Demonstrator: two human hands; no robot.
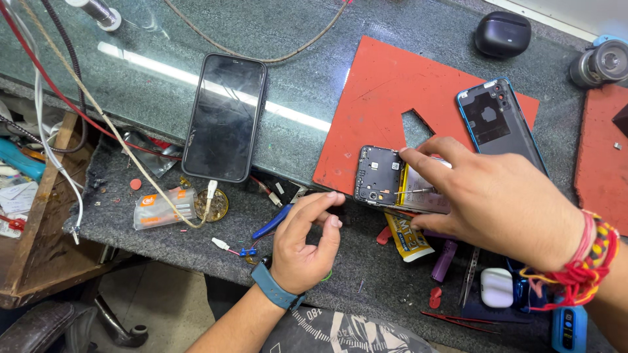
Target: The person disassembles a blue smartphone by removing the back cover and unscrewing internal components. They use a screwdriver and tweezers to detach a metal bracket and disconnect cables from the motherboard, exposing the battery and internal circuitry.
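Note:
An opened phone [383,175] with its back removed lies at the near edge of a red mat [379,98], its dark inner frame and battery exposed. My right hand [497,196], with red threads at the wrist, rests over the phone's right half, fingers pressing on it; a thin metal tool shows under the fingers. My left hand [304,238], wearing a blue wristband, has its fingertips at the phone's lower left corner, thumb and fingers pinched together. The phone's blue back cover [500,124] lies face down on the mat to the right.
A black phone [224,117] lies on the glass top, plugged into a white cable. Blue-handled pliers [271,222], a yellow packet [409,240], a purple tool [445,258], red tweezers [458,319], a white earbud case [497,287] and a black case [502,33] are scattered around. Wires hang at left.

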